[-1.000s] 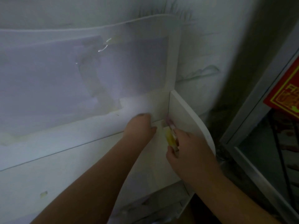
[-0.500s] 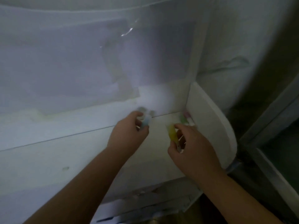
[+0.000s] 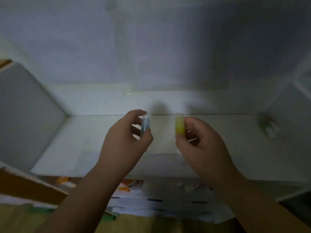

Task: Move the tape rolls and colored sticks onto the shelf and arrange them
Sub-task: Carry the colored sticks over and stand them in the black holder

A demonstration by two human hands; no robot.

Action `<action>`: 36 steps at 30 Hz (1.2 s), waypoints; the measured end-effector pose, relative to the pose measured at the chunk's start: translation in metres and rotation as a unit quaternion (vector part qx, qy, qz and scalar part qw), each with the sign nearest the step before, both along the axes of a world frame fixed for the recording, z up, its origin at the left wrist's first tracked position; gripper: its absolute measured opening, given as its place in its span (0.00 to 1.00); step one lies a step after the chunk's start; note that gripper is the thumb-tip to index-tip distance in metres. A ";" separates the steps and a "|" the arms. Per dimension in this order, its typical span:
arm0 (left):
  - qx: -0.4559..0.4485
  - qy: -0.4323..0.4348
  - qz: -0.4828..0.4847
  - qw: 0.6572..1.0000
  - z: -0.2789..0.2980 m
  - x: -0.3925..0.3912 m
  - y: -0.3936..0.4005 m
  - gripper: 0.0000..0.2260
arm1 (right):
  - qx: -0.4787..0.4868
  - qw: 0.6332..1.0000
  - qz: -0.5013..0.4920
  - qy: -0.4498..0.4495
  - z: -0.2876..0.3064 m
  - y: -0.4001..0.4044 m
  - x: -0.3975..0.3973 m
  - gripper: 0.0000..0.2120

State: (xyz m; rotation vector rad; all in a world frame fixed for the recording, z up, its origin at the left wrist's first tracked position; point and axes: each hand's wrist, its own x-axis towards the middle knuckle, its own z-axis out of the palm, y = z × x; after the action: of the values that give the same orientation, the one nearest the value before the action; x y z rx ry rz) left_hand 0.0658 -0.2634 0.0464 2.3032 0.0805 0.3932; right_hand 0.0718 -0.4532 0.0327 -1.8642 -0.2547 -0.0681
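Observation:
My left hand (image 3: 125, 140) pinches a blue stick (image 3: 145, 124) between thumb and fingers and holds it upright above the white shelf board (image 3: 218, 148). A yellow stick (image 3: 179, 125) stands upright in my right hand (image 3: 200, 145), gripped near its lower end. The two sticks are side by side, a hand's width apart, over the middle of the shelf. At the shelf's right end lie a few more sticks (image 3: 268, 126), green, red and white, blurred. No tape roll shows clearly.
The shelf compartment has a grey left wall (image 3: 25, 115), a pale back wall (image 3: 151, 56) and a right wall (image 3: 296, 106). Below the front edge sit stacked papers (image 3: 159, 204), small orange items (image 3: 124, 188) and a wooden surface (image 3: 20, 216).
The view has swung left from the shelf's right corner to its middle. Both hands have lifted off the right corner and now hold the blue and yellow sticks upright over the shelf's centre.

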 end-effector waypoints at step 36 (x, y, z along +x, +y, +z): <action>-0.079 -0.053 0.238 0.967 -0.010 -0.287 0.472 0.16 | 0.018 0.955 0.296 0.004 0.001 0.535 -0.173 0.06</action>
State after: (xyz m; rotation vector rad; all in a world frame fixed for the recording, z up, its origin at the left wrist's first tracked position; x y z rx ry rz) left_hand -0.2216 0.2091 0.0365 2.0843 0.5979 0.7248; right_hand -0.1017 0.0815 0.0334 -1.6824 -0.7883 0.3442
